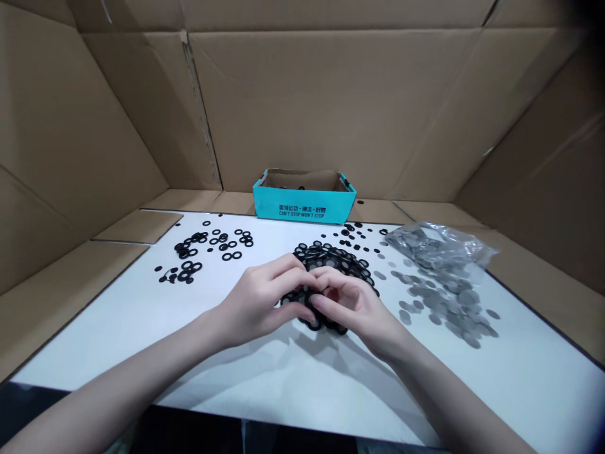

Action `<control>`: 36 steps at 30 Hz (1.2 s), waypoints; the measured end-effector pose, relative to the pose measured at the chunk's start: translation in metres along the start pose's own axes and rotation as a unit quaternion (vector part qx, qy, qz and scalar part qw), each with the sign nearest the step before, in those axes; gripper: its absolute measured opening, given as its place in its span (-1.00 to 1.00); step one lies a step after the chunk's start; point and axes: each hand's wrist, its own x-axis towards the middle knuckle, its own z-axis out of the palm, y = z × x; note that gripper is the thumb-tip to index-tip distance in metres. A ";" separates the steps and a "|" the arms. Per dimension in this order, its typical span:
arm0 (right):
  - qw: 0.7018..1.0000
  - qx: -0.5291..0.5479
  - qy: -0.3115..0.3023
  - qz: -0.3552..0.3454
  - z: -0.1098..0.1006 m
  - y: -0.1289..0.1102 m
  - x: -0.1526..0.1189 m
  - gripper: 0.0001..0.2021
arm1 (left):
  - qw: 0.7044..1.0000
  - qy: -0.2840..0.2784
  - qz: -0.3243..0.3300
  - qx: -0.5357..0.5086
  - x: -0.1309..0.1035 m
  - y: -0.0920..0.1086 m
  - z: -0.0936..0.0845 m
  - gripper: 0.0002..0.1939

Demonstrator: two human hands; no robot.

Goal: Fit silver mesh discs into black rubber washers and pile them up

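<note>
My left hand (269, 293) and my right hand (357, 306) meet at the near side of a heap of black rings with grey centres (331, 260). Fingers and thumb of each hand are pinched, and the fingertips of both come together. Something dark shows between them, but against the black heap I cannot make out what it is. The hands cover part of the heap's front. To the right of my right hand lie many loose grey discs (466, 309), spread flat and overlapping.
Open black rings (227, 256) and small black discs (170, 275) are scattered at the left. More small black pieces (348, 243) lie behind the heap. A turquoise box (305, 205) stands at the back, a clear plastic bag (435, 243) at the right. Cardboard walls (331, 101) surround the white table.
</note>
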 end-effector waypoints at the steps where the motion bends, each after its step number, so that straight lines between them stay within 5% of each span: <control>1: 1.000 -0.003 -0.005 -0.004 0.000 0.000 0.000 -0.72 | 1.000 0.001 0.005 0.007 0.000 0.000 0.000 -0.80; 5: 0.999 -0.013 -0.027 -0.025 -0.001 -0.001 0.001 -0.73 | 0.999 -0.017 0.029 0.011 0.001 0.000 -0.001 -0.87; 11: 0.998 -0.044 -0.042 -0.035 0.000 -0.003 0.000 -0.71 | 0.996 -0.074 0.009 -0.039 0.002 0.002 -0.006 -0.72; 19: 1.000 -0.020 -0.015 -0.017 0.001 -0.002 0.000 -0.71 | 0.997 -0.005 0.041 0.060 0.002 -0.002 -0.002 -0.85; 28: 0.997 -0.020 -0.070 -0.029 -0.004 -0.003 0.002 -0.71 | 0.991 -0.121 0.018 -0.044 0.006 0.005 -0.010 -0.62; 36: 1.000 -0.007 -0.016 -0.006 0.000 -0.002 0.001 -0.67 | 0.995 0.003 0.052 0.084 0.003 0.001 -0.002 -0.73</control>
